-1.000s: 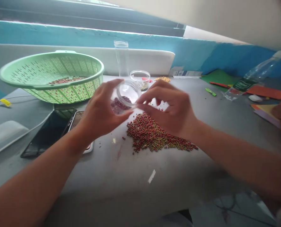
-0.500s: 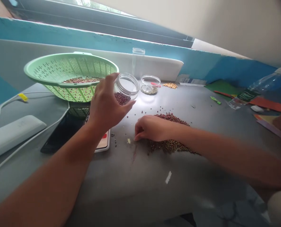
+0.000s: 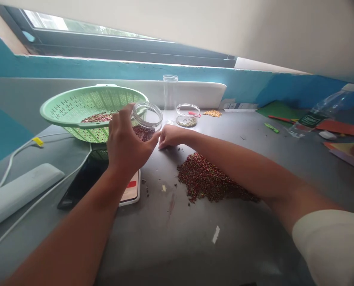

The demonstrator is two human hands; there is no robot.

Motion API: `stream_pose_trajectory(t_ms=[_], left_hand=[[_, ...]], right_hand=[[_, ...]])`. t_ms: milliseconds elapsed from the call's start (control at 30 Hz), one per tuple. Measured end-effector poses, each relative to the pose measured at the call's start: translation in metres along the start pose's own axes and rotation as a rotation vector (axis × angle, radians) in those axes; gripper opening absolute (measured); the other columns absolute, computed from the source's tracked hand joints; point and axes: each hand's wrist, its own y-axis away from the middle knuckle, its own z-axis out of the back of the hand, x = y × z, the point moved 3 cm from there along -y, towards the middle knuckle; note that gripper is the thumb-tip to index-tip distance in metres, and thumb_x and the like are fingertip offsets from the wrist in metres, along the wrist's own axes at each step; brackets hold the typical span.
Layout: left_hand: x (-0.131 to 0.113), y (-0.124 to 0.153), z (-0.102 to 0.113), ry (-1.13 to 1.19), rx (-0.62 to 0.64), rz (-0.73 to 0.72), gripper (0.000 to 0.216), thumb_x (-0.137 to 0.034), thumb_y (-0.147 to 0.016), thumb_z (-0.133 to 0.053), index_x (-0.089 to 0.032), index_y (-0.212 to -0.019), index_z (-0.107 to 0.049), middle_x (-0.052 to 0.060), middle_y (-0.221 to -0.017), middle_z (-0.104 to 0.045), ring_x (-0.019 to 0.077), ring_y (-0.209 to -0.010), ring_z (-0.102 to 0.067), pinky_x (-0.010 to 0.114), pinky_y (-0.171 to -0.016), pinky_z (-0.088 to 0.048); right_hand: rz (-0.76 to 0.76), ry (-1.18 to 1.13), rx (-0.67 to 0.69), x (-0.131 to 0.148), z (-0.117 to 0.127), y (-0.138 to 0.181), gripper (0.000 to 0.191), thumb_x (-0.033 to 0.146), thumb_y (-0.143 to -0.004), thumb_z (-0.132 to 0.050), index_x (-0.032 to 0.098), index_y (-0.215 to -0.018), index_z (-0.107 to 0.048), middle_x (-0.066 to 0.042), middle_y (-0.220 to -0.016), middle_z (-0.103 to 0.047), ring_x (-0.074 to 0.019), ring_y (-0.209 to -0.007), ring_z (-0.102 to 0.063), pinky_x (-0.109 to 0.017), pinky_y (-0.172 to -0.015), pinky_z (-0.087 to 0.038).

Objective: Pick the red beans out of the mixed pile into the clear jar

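Jar (image 3: 147, 115) of dark-red beans (image 3: 142, 134) is gripped by left hand (image 3: 124, 140) | right hand (image 3: 172, 136) pinched closed near it — contents hidden | green basket (image 3: 59, 109) set near far-left corner of worktop (image 3: 177, 246)

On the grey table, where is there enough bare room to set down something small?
Widest: the near table, between the bean pile and the viewer, marked by a white scrap. Another: beyond the right forearm, toward the green item. Crowded: the left, with the colander, white bar and dark device, where the left hand holds a jar.
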Motion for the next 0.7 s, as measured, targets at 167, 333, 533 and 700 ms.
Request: stream_pose_trajectory(t_ms=[167, 333, 533, 700], left_hand=[[0.001, 0.001, -0.002, -0.006, 0.027, -0.008, 0.077, -0.049, -0.071, -0.075, -0.031, -0.136, -0.039, 0.010, -0.136, -0.053, 0.0378, -0.132, -0.049, 0.060, -0.112, -0.044], [0.002, 0.005, -0.006, -0.009, 0.065, -0.006, 0.074, -0.054, -0.077, -0.065, -0.030, -0.140, -0.034, 0.009, -0.138, -0.050, 0.0386, -0.134, -0.046, 0.063, -0.109, -0.043], [-0.003, 0.015, -0.021, 0.002, 0.180, -0.042, 0.076, -0.053, -0.075, -0.069, -0.027, -0.139, -0.039, 0.014, -0.132, -0.055, 0.0418, -0.128, -0.051, 0.065, -0.104, -0.047], [-0.004, 0.014, -0.017, -0.004, 0.147, -0.025, 0.074, -0.055, -0.077, -0.067, -0.030, -0.140, -0.037, 0.013, -0.132, -0.054, 0.0403, -0.128, -0.052, 0.065, -0.106, -0.046]], right_hand=[[0.135, 0.023, 0.027, 0.001, -0.007, 0.014, 0.009, 0.021, -0.073, -0.078, 0.014, -0.079, -0.078, -0.003, -0.071, -0.069, -0.0135, -0.065, -0.057, -0.028, -0.064, -0.041], [0.148, 0.008, -0.297, -0.002, 0.039, 0.044, 0.025, 0.027, -0.094, -0.054, 0.009, -0.101, -0.071, -0.009, -0.092, -0.069, -0.0149, -0.080, -0.055, -0.031, -0.078, -0.041], [0.447, -0.078, -0.499, 0.030, 0.074, 0.084, 0.011, 0.020, -0.086, -0.068, 0.013, -0.092, -0.073, -0.004, -0.093, -0.069, -0.0135, -0.085, -0.058, -0.028, -0.084, -0.043], [0.369, -0.263, -0.685, 0.002, 0.058, 0.083, 0.024, 0.029, -0.091, -0.062, 0.009, -0.097, -0.073, -0.006, -0.092, -0.071, -0.0128, -0.081, -0.058, -0.028, -0.076, -0.044]])
